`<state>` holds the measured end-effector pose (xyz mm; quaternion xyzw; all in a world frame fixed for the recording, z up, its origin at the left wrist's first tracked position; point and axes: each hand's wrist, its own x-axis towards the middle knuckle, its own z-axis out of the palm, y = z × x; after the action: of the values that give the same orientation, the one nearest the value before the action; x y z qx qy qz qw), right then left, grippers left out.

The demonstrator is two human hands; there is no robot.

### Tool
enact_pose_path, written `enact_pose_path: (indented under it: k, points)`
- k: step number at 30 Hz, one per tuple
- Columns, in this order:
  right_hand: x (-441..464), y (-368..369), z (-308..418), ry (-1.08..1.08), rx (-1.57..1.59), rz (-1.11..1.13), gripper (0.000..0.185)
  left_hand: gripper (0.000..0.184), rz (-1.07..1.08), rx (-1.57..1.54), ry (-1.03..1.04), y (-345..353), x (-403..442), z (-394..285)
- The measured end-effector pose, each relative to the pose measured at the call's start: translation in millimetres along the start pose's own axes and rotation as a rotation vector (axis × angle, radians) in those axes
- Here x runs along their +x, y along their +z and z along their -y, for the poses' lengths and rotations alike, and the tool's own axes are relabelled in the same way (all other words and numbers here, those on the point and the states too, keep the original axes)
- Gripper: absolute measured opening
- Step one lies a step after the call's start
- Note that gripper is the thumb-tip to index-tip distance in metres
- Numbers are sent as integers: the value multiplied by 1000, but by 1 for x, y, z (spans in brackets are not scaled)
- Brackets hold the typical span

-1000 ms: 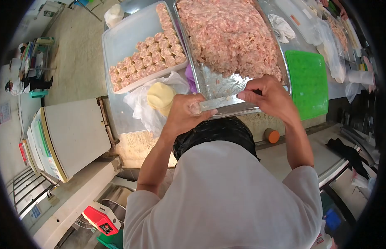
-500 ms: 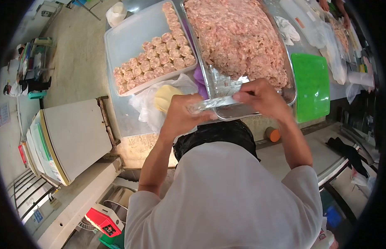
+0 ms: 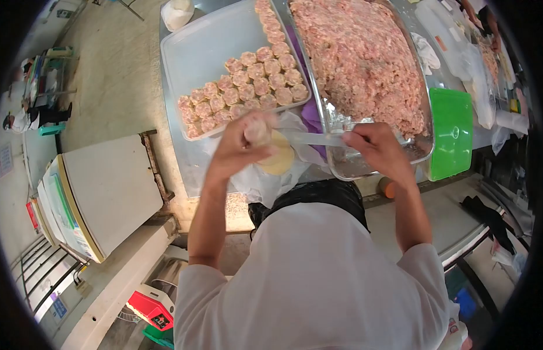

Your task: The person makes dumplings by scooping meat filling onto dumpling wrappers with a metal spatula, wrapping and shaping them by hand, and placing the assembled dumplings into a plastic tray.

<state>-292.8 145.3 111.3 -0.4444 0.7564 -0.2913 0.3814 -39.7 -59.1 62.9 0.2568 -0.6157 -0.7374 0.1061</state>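
Observation:
My left hand curls its fingers round a filled siu mai dumpling, slightly blurred, above the tray's near edge. In my right hand is the end of a flat pale spatula, its blade pointing left toward the dumpling. Below the left hand, a stack of round yellow wrappers lies on a crumpled clear plastic bag. Rows of siu mai fill the near and right part of a white plastic tray. Beside it, a metal tray holds a large mound of minced meat.
A green board lies right of the metal tray. Purple cloth shows between the trays. A white cloth and plastic bags lie farther right, near another person's hands. A white bundle sits at the table's far left corner.
My left hand has moved left and up, away from the spatula's tip, and the dumpling now shows in it. The spatula has come away from the left hand. The camera view has shifted slightly.

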Motion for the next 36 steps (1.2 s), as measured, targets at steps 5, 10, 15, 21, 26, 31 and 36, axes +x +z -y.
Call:
enact_pose_path:
  k: [5,10,15,21,26,31,36]
  points:
    - [-13,-1,4,197,129,-73,37,62,-191,-95,-37,-81,29,-31]
    - [-17,20,8,203,209,-38,35,56,-186,740,74,-127,88,-27]
    - [-25,20,6,254,198,-42,35,42,-196,824,49,-127,100,-18]
    - [-43,19,-9,250,236,-102,37,38,-299,812,101,-123,102,-14]
    - [-57,16,-21,220,228,-93,37,36,-356,900,196,-119,105,1]
    - [-75,10,-33,178,268,-181,24,33,-355,888,76,-105,103,-8]
    - [-93,0,-48,195,369,-262,29,23,-587,1028,271,-36,52,-33]
